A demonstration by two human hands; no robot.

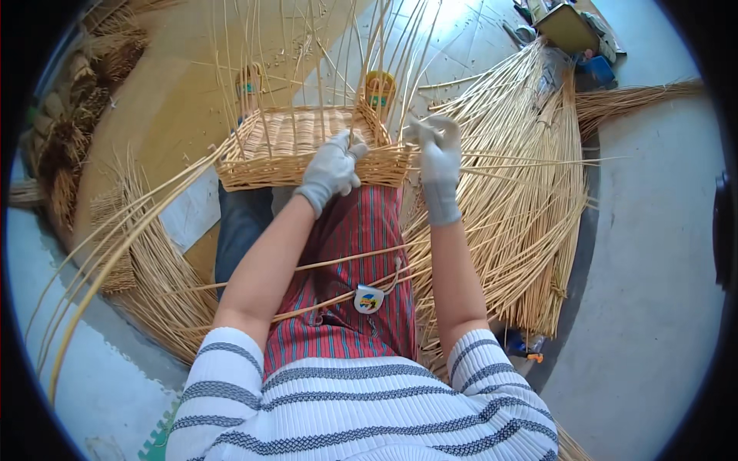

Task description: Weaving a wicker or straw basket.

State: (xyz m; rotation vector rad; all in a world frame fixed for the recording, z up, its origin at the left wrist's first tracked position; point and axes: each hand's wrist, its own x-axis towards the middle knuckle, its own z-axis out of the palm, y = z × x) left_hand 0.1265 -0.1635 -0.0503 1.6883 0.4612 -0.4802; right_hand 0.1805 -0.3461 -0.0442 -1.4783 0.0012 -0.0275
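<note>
A half-woven wicker basket (254, 170) rests across my knees, with a flat woven base, low side walls and long upright stakes rising from its edges. My left hand (332, 169), in a pale glove, is closed on the near wall toward the right corner. Just beyond that corner is my right hand (440, 157), gloved too, with its fingers curled and slightly smeared. Thin wicker strands (530, 159) run rightward from about that hand, and it appears to pinch one. Thicker strands (146, 219) trail from the basket's left corner down to the left.
A large fan of loose wicker rods (515, 200) covers the floor at right. More bundled rods (150, 261) lie at left, beside dark heaped stalks (73, 146). A yellowish container (567, 29) and a blue one (598, 69) stand far right. Two rods (338, 263) cross my red striped apron (369, 223).
</note>
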